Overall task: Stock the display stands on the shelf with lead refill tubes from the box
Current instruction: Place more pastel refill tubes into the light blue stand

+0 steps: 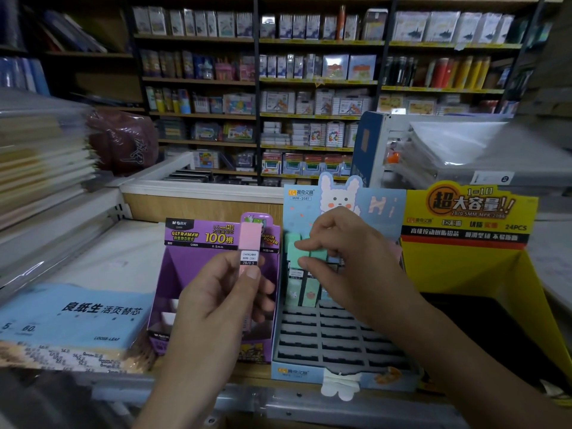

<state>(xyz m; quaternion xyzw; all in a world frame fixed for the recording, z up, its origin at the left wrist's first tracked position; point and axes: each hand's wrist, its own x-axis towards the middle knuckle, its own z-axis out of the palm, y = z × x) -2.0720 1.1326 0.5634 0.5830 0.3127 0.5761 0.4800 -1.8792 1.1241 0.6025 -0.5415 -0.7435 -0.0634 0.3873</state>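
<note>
From the head camera, the left hand [216, 292] pinches a pink tube [248, 246] between thumb and fingers, upright, its long axis near vertical, its lower part hidden in the grip. It hangs in front of the purple stand [173, 274], just left of the blue stand [337, 339]. The right hand [346, 252] is the nearer to the slots: its fingertips [305, 244] are closed on the tops of green tubes [297, 246] seated in the far row. Empty slots lie nearer, below that hand. The pink tube probably goes right and down.
</note>
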